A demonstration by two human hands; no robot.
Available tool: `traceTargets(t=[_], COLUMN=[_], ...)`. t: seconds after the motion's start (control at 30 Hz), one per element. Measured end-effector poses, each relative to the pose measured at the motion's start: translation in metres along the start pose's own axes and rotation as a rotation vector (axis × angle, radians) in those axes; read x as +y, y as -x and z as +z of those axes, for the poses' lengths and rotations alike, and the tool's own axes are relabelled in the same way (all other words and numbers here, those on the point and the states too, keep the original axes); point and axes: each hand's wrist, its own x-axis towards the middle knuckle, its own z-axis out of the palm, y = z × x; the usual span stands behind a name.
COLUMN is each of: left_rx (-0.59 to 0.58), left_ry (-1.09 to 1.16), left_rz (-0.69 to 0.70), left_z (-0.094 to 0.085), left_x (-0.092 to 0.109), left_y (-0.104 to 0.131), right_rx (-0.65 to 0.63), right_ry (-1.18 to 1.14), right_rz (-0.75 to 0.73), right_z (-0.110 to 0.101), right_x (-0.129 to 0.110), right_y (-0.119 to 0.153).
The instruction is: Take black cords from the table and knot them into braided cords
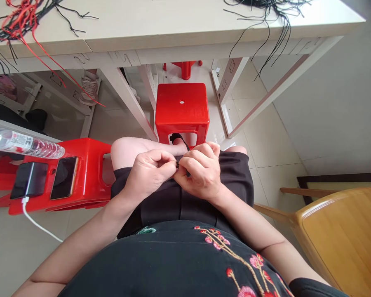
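Note:
Over my lap, both hands meet fingertip to fingertip around a small black piece [177,165], perhaps a bit of cord; its ends are hidden by the fingers. My left hand [150,171] pinches it from the left between thumb and forefinger. From the other side my right hand [200,171] closes on it, fingers curled. Black cords [270,10] lie in a bundle on the white table [160,20], several strands hanging over its front edge. More black cords and some red cords [21,20] lie at the table's left end, the red ones dangling below the edge.
A red stool [182,105] stands below the table. At the left, another red stool [91,177] holds a plastic bottle [24,142], a power bank [29,180] with a white cable, and a phone [64,177]. A wooden chair [346,235] is at the right.

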Motion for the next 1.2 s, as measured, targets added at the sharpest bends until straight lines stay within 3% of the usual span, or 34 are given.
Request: traceTargets(t=[0.17, 0.27, 0.37, 0.43, 0.7, 0.97, 1.07, 1.2], left_rx=[-0.028, -0.041, -0.049, -0.065, -0.141, -0.112, -0.102, -0.079], left_ry=[0.328, 0.363, 0.377, 0.368, 0.348, 0.209, 0.185, 0.109], left_rz=[-0.211, -0.233, -0.240, -0.244, -0.247, -0.085, -0.068, -0.002], left_z=[0.0003, 0.0002, -0.0001, -0.0006, -0.0035, -0.0026, -0.0034, -0.0045], left_x=[0.0024, 0.0051, 0.0066, 0.0072, 0.0061, 0.0001, 0.0018, 0.0026], left_y=[-0.0019, -0.0020, -0.0017, -0.0012, -0.0013, -0.0016, -0.0002, 0.0011], right_rx=[0.022, -0.002, -0.143, -0.228, -0.221, -0.184, -0.259, -0.383], right_ry=[-0.192, -0.507, -0.890, -1.027, -1.051, -1.097, -1.277, -1.302], right_rz=[0.059, 0.210, 0.419, 0.526, 0.660, 0.649, 0.784, 0.940], right_z=[-0.0022, -0.0051, -0.0066, -0.0061, -0.0032, -0.0048, -0.0066, -0.0084], right_x=[-0.0001, -0.0014, -0.0019, -0.0013, -0.0002, 0.0044, 0.0043, 0.0051], right_y=[0.0015, 0.0007, 0.0001, 0.0000, 0.0006, 0.0024, -0.0016, -0.0052])
